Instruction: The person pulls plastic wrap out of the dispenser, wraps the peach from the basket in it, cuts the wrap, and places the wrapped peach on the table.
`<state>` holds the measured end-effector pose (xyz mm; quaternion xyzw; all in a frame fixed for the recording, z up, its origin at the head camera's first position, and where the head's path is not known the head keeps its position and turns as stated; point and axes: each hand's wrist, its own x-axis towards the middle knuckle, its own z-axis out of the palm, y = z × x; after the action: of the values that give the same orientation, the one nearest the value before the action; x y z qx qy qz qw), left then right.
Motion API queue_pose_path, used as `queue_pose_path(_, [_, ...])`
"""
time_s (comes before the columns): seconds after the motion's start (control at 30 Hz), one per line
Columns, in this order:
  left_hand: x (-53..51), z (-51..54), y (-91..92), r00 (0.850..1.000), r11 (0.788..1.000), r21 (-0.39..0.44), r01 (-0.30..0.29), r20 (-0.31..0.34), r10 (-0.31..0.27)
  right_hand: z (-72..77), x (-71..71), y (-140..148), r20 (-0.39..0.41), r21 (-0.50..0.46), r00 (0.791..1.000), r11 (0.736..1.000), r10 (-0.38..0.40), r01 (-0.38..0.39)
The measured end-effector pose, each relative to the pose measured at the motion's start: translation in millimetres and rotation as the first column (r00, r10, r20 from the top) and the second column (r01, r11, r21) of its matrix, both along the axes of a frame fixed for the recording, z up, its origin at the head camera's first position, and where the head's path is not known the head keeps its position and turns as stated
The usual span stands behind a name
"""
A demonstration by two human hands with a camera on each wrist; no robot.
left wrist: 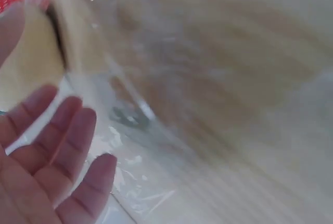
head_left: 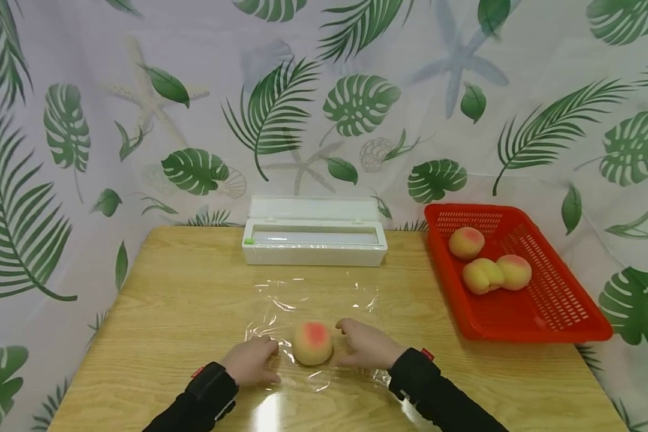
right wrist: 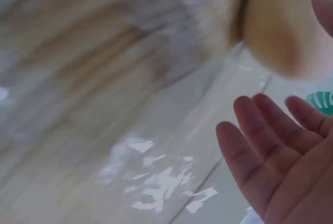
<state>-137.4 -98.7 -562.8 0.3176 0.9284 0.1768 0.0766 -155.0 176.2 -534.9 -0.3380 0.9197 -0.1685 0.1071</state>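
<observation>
A yellow peach with a red patch (head_left: 312,343) sits on a sheet of clear plastic film (head_left: 286,306) spread over the wooden table. To its left is my left hand (head_left: 252,360), fingers apart and slightly bent, holding nothing. My right hand (head_left: 368,345) is at the peach's right side, its fingers also spread and relaxed. In the left wrist view the left hand (left wrist: 49,156) lies beside the peach (left wrist: 34,57); the right wrist view has the right hand (right wrist: 281,156) near the peach (right wrist: 283,26), a gap between them.
A white film dispenser box (head_left: 314,254) with its lid raised stands at the table's back edge. At the right, a red plastic basket (head_left: 540,333) holds several peaches (head_left: 467,243). A leaf-patterned cloth (head_left: 356,54) hangs behind the wooden table (head_left: 167,300).
</observation>
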Motion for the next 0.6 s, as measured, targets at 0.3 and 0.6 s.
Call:
queue_pose_path(0.3, [18.8, -2.0, -4.3, 0.987, 0.983, -0.081, 0.163, 0.007, -0.163, -15.8, 29.9, 23, 0.049, 0.144, 0.987, 0.977, 0.151, -0.157])
queue_pose_path(0.6, [22.7, -5.5, -1.8, 0.976, 0.970, -0.127, 0.208, -0.034, -0.214, -17.0, 40.6, 20, 0.031, 0.226, 0.976, 0.950, 0.214, -0.215])
